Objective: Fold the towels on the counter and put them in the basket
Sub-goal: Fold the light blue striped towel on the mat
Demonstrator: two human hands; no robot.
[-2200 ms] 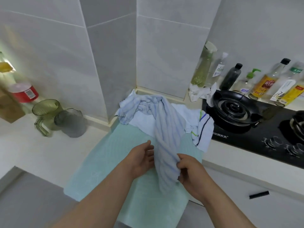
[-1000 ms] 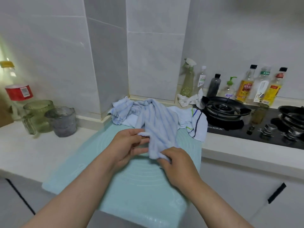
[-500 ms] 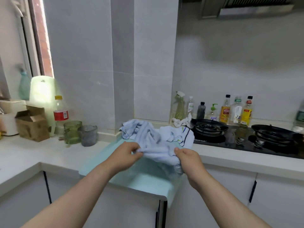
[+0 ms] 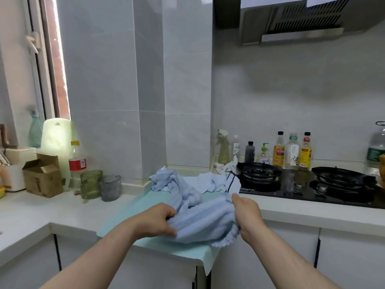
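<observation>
Subject: light blue striped towel (image 4: 204,222), found over the front half of the mint-green mat (image 4: 141,202) that lies on the white counter (image 4: 41,209). The near portion of the towel is bunched and spans from one hand to the other; the far portion trails back across the mat and ends in a heap at the mat's rear edge, against the tiled wall.

Left hand (image 4: 155,221): fingers curled, thumb on top, gripping the left end of the bunched towel above the mat's front left area. Right hand (image 4: 246,213): fingers closed around the right end of the same towel, thumb raised and pressing the cloth, positioned above the mat's front right corner; a loose flap of towel hangs below this hand, past the mat's front edge. Neither hand holds anything else.

A second towel, white with a dark stripe (image 4: 216,182), lies crumpled on the mat's rear right corner, touching the blue heap; whether it is folded at all cannot be told.

Surroundings: black gas hob (image 4: 291,188) just right of the mat; row of bottles (image 4: 291,151) behind the hob, well right of the mat; green cup (image 4: 91,181) and grey cup (image 4: 109,187) side by side left of the mat; cardboard box (image 4: 42,178) further left of it.
</observation>
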